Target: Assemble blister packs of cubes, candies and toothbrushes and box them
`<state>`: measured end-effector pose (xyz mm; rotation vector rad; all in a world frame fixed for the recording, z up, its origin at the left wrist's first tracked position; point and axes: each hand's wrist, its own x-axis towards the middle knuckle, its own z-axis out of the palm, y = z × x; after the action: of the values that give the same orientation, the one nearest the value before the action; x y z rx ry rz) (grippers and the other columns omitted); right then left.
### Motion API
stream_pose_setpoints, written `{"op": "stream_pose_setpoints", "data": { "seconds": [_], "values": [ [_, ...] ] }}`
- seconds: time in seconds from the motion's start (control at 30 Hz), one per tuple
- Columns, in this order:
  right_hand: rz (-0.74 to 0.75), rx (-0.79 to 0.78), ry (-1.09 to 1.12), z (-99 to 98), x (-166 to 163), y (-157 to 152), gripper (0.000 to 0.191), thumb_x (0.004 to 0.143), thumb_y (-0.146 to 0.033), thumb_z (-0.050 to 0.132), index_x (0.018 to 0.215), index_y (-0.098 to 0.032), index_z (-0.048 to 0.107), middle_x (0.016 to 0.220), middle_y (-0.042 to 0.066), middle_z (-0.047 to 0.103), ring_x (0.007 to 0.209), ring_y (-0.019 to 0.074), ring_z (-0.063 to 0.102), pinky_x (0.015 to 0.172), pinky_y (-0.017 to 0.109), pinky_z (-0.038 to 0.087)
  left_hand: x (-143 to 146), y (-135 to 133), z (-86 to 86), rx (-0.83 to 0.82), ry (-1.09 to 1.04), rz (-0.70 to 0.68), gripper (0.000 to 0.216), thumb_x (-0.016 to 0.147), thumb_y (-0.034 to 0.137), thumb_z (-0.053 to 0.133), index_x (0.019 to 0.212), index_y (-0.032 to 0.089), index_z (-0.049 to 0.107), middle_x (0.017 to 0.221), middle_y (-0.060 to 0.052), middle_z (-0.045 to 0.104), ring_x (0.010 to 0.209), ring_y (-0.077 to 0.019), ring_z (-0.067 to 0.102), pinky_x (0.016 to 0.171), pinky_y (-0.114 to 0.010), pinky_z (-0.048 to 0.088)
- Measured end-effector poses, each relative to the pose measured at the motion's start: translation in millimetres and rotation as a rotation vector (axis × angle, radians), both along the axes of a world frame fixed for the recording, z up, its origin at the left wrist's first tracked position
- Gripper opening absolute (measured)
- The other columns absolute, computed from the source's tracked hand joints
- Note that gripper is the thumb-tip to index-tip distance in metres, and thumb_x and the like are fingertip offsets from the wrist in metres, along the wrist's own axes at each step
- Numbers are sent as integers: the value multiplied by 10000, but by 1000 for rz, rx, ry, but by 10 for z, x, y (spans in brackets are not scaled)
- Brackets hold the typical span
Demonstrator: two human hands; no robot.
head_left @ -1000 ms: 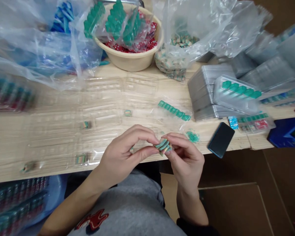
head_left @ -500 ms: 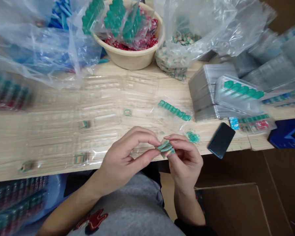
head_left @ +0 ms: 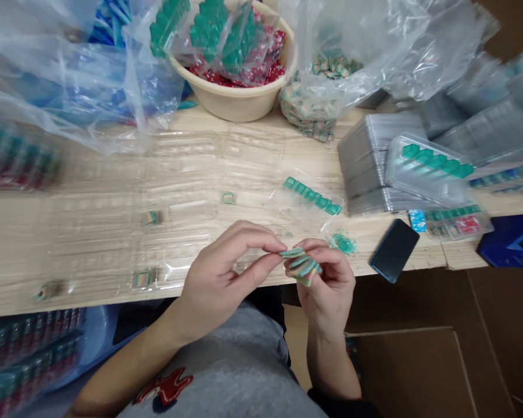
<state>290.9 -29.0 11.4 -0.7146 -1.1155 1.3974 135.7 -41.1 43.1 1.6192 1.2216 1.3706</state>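
phone [head_left: 394,251] right of held pieces [head_left: 303,266], bowl [head_left: 239,107] beyond

Bowl [head_left: 239,98] stands behind the trays [head_left: 178,197] on the table [head_left: 21,244]; phone [head_left: 394,251] lies right.

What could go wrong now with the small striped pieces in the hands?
The right hand holds the striped pieces in a loose fan at the table edge; while the left hand pinches the top one, others may slip and fall to the lap. The dark phone lies partly over that edge, so a bump could knock it off.
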Motion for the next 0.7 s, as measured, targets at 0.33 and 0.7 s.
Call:
{"op": "stream_pose_setpoints", "data": {
  "seconds": [0.33,0.7],
  "values": [
    [-80,-24,-103,7,-45,-26,99,821,-273,735,913,-291,703,971,10,675,872,114,653,675,217,544,10,-33,-28,-2,-35,-47,144,899,145,628,1013,233,628,948,2,675,919,-107,632,798,-208,519],
    [-40,-69,-35,-17,-65,-42,124,830,-181,714,910,-272,688,1033,3,656,890,84,645,718,179,552,32,-26,-86,58,-6,30,195,886,71,580,1013,216,611,928,-11,658,898,-118,617,803,-237,514]
  ]
}}
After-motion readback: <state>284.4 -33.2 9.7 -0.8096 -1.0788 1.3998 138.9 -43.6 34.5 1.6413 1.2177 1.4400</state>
